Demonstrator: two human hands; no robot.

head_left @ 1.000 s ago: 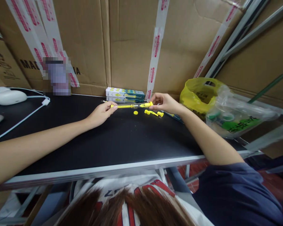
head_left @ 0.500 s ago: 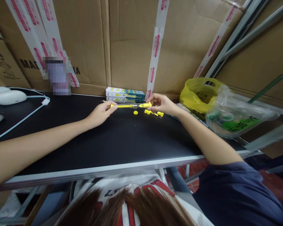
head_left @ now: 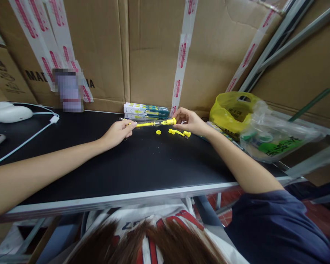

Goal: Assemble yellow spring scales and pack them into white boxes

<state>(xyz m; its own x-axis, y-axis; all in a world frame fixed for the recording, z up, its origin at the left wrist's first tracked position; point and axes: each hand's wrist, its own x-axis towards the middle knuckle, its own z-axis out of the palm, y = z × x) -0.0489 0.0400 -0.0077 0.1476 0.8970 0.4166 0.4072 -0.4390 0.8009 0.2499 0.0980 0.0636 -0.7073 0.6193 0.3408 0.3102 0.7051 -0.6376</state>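
Level above the black tabletop (head_left: 143,165), a slim yellow syringe-like tool (head_left: 155,123) with a clear and metallic middle spans between my hands. My left hand (head_left: 118,132) pinches its left end between thumb and fingers. At the other end, the fingertips of my right hand (head_left: 187,120) close on its yellow knob. Just below the tool lies a small yellow ring (head_left: 158,132). Several loose yellow pieces (head_left: 179,132) rest under my right hand, one with a dark spring-like bit. The tool's exact kind is too small to tell.
Behind the tool sit printed product boxes (head_left: 145,110), against tall cardboard (head_left: 151,55). To the right are a yellow plastic bag (head_left: 228,110) and a clear bag (head_left: 280,143) with a green straw-like stick. A white device (head_left: 13,113) and cables are at left.
My left hand has rolled the tool's left part, so its tick marks no longer show. The right end has risen slightly. Both hands keep hold, and the loose pieces stay put.
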